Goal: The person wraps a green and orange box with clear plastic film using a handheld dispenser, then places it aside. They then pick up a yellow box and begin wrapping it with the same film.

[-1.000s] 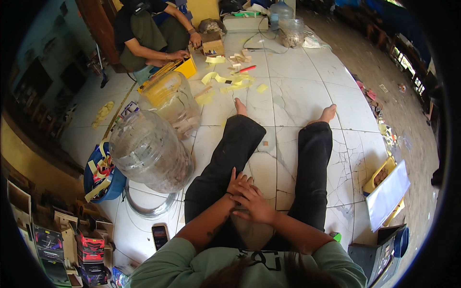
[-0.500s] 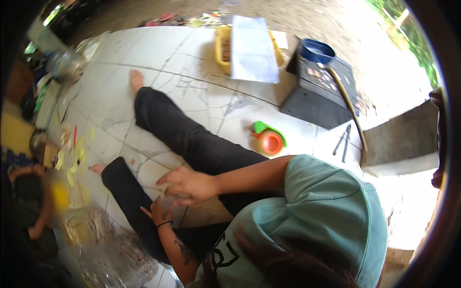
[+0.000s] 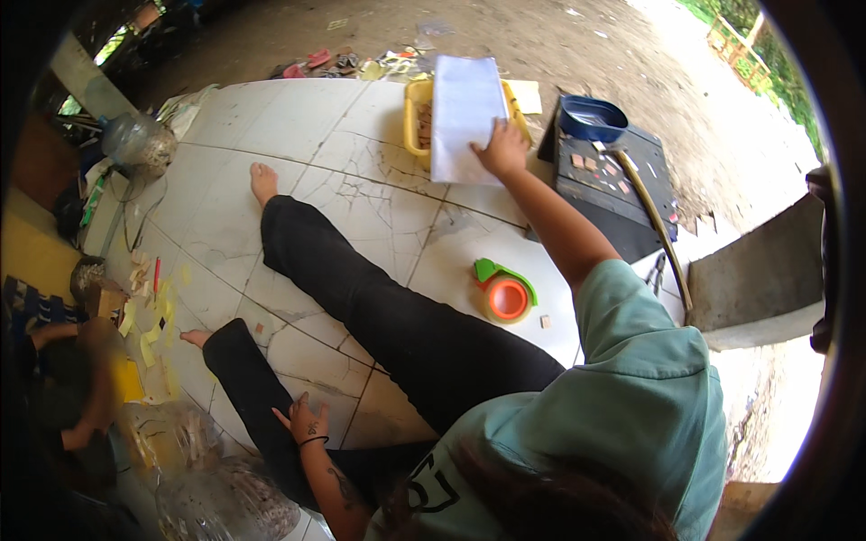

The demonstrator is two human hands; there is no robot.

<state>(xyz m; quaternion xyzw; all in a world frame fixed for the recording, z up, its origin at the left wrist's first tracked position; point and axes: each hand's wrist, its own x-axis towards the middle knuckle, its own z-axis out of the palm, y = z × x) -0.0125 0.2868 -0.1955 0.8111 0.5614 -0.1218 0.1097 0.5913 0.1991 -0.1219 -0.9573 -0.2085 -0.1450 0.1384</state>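
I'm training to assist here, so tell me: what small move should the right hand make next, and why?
Probably the right hand should grip the white sheet and lift it aside: its fingers are spread over the sheet's right edge, and the sheet covers part of the yellow basket, where small brown pieces show at the left.

Bright daylight from the right, gloom at left.
On my feed, glare bleaches the dirt ground [image 3: 695,99] at upper right; I get the tiled floor [image 3: 280,117] clear, a blurred patch over the co-worker [image 3: 72,388], and edges bending toward the fisheye rim.
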